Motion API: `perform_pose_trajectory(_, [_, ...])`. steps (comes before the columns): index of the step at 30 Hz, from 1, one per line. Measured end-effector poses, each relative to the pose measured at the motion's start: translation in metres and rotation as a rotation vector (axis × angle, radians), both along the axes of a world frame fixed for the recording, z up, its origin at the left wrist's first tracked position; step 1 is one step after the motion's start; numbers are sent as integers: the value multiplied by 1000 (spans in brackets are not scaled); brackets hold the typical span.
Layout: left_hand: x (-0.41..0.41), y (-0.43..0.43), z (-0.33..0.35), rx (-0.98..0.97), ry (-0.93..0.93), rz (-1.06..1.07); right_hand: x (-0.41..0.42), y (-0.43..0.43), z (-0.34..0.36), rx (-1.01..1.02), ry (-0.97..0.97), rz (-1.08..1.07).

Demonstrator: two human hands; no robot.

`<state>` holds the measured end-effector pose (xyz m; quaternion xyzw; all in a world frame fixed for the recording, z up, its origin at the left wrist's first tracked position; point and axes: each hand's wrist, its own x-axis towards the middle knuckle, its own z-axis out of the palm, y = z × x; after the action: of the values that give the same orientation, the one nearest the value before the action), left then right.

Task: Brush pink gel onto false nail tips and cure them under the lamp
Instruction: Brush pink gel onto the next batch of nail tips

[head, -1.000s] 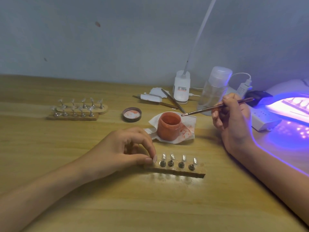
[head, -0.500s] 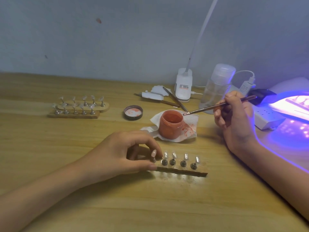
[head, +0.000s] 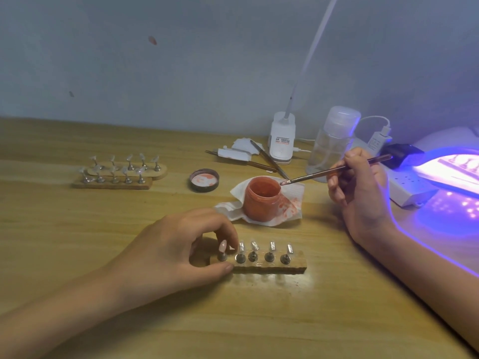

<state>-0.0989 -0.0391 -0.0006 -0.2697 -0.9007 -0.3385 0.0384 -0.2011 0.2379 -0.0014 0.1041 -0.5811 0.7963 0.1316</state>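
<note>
Tip [head: 223,246] on the far-left peg of the stand [head: 293,265] is out in the open now, and it's pink. A second ago the left hand [head: 181,252] had its fingers folded right over that end, so you couldn't see it. Since then the forefinger has lifted clear and sits just behind the peg, with the thumb pressed on the stand's front edge. So the hand is now pinching the stand's 9 o'clock end instead of covering it. Other four tips [head: 272,246] to the right look clear or silvery, no pink that I can make out.

Right hand [head: 363,195] is closed round the brush [head: 311,175] like a pen, and that's barely moved. Bristles sit at the 2 o'clock rim of the jar [head: 261,200], touching or just above, can't tell. Jar's open on a stained tissue [head: 293,200], at 12 o'clock from the stand, with its lid [head: 204,180] at its 9.

My read: one tip done, four to go, and the brush is loading or wiping off before the next one. Lamp [head: 456,164] glows purple at 3 o'clock of the bench [head: 77,242]; something's in it already, too washed out to tell what. Spare stands [head: 116,174] wait at 10.
</note>
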Motion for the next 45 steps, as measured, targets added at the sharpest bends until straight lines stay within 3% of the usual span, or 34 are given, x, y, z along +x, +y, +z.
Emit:
perform_pose_trajectory(23, [-12, 14, -10, 189, -63, -10, 1, -1, 0, -4, 15, 36])
perform_pose_trajectory(32, [-9, 13, -8, 95, 38, -76, 0, 0, -2, 25, 51, 53])
perform_pose_trajectory(37, [-9, 14, -7, 122, 56, -94, 5, -5, 4, 148, 123, 49])
perform_pose_trajectory(45, [2, 15, -2, 37, 223, -39, 10, -27, 20, 524, 281, 98])
